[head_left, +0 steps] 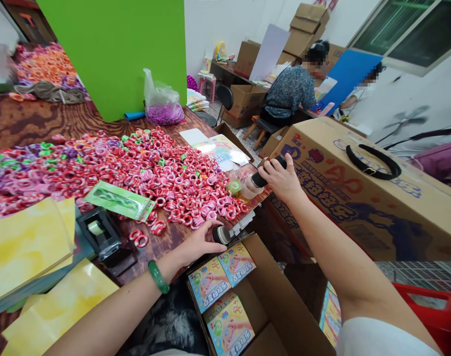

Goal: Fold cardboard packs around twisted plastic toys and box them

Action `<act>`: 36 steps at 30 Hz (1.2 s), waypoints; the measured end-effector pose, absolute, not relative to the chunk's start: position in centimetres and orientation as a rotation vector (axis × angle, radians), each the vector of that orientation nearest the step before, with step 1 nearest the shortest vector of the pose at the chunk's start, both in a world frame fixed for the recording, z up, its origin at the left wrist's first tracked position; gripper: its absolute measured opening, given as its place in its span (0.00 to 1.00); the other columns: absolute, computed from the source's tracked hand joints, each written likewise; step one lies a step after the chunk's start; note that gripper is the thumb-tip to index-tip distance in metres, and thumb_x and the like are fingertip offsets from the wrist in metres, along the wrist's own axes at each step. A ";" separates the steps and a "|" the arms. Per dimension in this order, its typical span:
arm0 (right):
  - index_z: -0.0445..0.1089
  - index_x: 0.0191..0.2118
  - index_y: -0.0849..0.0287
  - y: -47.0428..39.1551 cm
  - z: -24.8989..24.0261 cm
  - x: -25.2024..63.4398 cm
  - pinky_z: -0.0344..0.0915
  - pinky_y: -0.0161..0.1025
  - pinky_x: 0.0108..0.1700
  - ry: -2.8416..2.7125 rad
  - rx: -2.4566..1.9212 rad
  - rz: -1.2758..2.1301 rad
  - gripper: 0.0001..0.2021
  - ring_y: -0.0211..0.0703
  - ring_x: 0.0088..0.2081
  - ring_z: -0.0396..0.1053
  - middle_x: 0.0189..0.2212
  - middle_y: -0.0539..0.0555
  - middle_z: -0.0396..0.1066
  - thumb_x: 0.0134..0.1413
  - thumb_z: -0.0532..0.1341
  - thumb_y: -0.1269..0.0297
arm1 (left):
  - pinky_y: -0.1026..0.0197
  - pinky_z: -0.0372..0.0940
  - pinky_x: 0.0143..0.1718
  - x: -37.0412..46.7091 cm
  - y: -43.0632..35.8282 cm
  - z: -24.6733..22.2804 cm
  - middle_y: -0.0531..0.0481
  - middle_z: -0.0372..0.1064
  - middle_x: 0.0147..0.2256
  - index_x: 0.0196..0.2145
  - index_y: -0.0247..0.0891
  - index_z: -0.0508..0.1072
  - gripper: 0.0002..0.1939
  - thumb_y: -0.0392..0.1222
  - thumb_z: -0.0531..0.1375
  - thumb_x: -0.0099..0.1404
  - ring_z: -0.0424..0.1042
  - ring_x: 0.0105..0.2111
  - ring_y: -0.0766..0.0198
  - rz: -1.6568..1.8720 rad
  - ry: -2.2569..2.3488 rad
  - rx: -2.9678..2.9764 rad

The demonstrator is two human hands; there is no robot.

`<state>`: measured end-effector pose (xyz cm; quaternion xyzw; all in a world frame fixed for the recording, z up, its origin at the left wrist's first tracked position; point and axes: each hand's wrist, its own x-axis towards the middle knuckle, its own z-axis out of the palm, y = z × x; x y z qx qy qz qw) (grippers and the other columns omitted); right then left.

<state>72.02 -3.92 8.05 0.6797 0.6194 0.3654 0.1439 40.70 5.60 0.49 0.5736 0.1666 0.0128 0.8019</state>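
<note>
**A:** ok so what's each hand up to?

**B:** The left hand (200, 243) has a black cap (221, 235), thumb and fingers clamped on its sides. It's right by the table (32, 118) edge, just above an open carton (279, 289) with small printed boxes (230, 324) in it. The right hand (283, 179) has its fingers wrapped round the dark part of a bottle (260, 179).

**A:** where's the bottle exactly, and is it upright?

**B:** Nah, it's tilted, pale see-through end pointing at a big heap of striped rings (166, 173), mostly red and pink. It's near the table's corner, well apart from the cap. Can't tell if it touches the wood.

**A:** what else is around?

**B:** A green packet (119, 200) lies against the rings, with a tape dispenser (102, 235) just beside it and yellow sheets (28, 242) further left. Past the right hand there's a huge printed carton (321, 168) with a black headband (390, 173) on top. Oh, and a green bracelet (156, 276) on the left wrist.
</note>
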 end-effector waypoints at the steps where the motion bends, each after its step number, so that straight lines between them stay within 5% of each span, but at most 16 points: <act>1: 0.69 0.53 0.60 -3.9 8.1 72.0 0.41 0.65 0.63 1.778 1.956 1.046 0.19 0.54 0.51 0.61 0.48 0.61 0.71 0.61 0.50 0.78 | 0.56 0.60 0.49 40.7 5.6 0.4 0.52 0.69 0.43 0.49 0.41 0.64 0.31 0.40 0.69 0.49 0.68 0.45 0.59 0.028 0.353 1.232; 36: 0.69 0.52 0.59 -4.3 8.0 71.6 0.42 0.67 0.62 1.711 2.019 0.988 0.19 0.55 0.52 0.59 0.50 0.62 0.70 0.61 0.49 0.77 | 0.56 0.60 0.49 40.3 5.3 1.4 0.54 0.70 0.40 0.46 0.42 0.64 0.31 0.40 0.72 0.46 0.69 0.43 0.60 0.030 0.381 1.147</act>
